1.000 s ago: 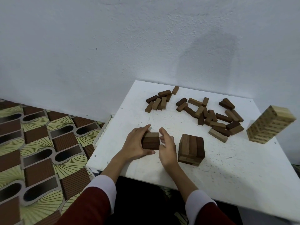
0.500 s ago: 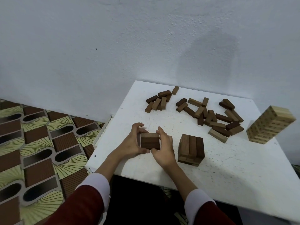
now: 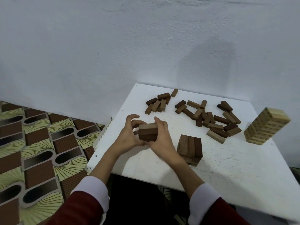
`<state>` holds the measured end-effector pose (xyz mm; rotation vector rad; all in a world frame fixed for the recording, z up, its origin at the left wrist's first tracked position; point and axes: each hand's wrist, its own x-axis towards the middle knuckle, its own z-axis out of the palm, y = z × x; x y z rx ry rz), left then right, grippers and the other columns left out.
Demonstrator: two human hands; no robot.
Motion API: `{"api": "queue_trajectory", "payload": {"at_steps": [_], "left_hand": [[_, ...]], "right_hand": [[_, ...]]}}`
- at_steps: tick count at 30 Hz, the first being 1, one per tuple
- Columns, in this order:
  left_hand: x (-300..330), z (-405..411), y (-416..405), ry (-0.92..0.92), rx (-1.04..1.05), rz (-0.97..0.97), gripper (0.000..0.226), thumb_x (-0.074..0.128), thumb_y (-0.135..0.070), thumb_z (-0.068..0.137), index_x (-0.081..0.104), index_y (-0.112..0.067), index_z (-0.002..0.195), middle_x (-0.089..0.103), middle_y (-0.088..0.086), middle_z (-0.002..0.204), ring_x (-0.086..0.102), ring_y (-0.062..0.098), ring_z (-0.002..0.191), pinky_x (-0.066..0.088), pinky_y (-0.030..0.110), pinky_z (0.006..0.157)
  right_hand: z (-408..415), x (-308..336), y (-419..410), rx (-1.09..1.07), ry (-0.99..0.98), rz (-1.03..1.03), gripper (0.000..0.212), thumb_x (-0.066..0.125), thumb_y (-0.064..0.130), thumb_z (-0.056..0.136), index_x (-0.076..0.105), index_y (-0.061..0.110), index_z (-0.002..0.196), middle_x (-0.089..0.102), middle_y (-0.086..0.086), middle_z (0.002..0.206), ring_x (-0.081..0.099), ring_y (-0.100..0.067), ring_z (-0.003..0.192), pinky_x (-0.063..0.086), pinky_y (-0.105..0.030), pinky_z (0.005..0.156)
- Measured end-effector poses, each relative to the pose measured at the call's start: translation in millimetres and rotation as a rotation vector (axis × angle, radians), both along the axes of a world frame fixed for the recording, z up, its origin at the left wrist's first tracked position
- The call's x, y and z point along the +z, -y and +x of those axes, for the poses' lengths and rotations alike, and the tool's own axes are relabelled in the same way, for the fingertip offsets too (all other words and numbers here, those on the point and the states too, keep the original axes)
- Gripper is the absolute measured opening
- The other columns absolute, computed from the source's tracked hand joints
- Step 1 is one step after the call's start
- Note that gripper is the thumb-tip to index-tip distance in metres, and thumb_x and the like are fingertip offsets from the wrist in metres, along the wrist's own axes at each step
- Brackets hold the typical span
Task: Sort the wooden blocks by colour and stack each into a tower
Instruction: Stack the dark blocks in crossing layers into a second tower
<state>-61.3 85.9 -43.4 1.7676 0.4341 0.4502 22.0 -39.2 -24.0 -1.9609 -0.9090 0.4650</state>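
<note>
Closest to the camera you've got two red sleeves with white cuffs coming in from the bottom edge. Both hands are together over the near left part of the white table, clamped on one little bundle of dark blocks. The left hand curls round its left side with the fingers hooked over the far end, and the right hand presses in from the right with fingers wrapped over the top. I count three blocks in that bundle, layered, the top one a bit lighter. Can't really tell if it's lifted or sitting on the table, the hands cover the bottom.

Just to the right of the right hand sits a short brown stack: three blocks side by side on top, more layers under it, maybe three or four in total.

Farther back are the loose blocks. A small cluster of roughly eight near the far left, then a bigger jumble toward the middle and right, about twenty, mixed dark and mid brown.

One finished pale wood tower stands at the far right edge. Behind it all, a white wall; patterned floor to the left.
</note>
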Motion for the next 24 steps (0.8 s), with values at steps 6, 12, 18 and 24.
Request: {"api": "queue_trajectory", "payload": {"at_steps": [6, 12, 18, 24], "left_hand": [[29.5, 18.4, 26.3, 0.063, -0.103, 0.009, 0.090, 0.083, 0.008, 0.058, 0.030, -0.025, 0.123, 0.057, 0.002, 0.117, 0.058, 0.009, 0.106, 0.047, 0.020, 0.092], [32.1, 50.5, 70.1, 0.016, -0.229, 0.091, 0.091, 0.086, -0.003, 0.058, 0.028, -0.025, 0.125, 0.058, -0.001, 0.115, 0.056, 0.007, 0.107, 0.043, 0.013, 0.092], [25.6, 62.5, 92.0, -0.104, -0.312, 0.193, 0.092, 0.086, -0.013, 0.062, 0.023, -0.031, 0.128, 0.056, -0.006, 0.120, 0.048, 0.007, 0.115, 0.030, 0.003, 0.090], [21.4, 65.4, 95.6, -0.169, -0.330, 0.256, 0.096, 0.085, -0.016, 0.064, 0.018, -0.033, 0.132, 0.052, -0.007, 0.124, 0.047, 0.006, 0.113, 0.029, -0.004, 0.079]], "right_hand": [[28.2, 39.9, 48.3, 0.064, 0.091, 0.013, 0.093, 0.070, -0.005, 0.071, 0.023, 0.023, 0.146, 0.032, 0.004, 0.126, 0.051, -0.011, 0.097, 0.050, -0.013, 0.070], [61.1, 41.5, 106.1, -0.007, 0.227, -0.112, 0.088, 0.073, 0.008, 0.068, 0.030, 0.026, 0.142, 0.040, 0.009, 0.119, 0.045, -0.013, 0.097, 0.045, -0.015, 0.078], [69.2, 29.7, 134.4, 0.013, 0.310, -0.151, 0.086, 0.078, 0.009, 0.066, 0.034, 0.013, 0.141, 0.048, 0.001, 0.118, 0.040, -0.012, 0.104, 0.037, -0.023, 0.091], [71.0, 18.2, 140.1, 0.045, 0.367, -0.118, 0.089, 0.067, 0.029, 0.060, 0.035, 0.003, 0.139, 0.055, -0.010, 0.117, 0.044, -0.017, 0.106, 0.036, -0.032, 0.099]]}}
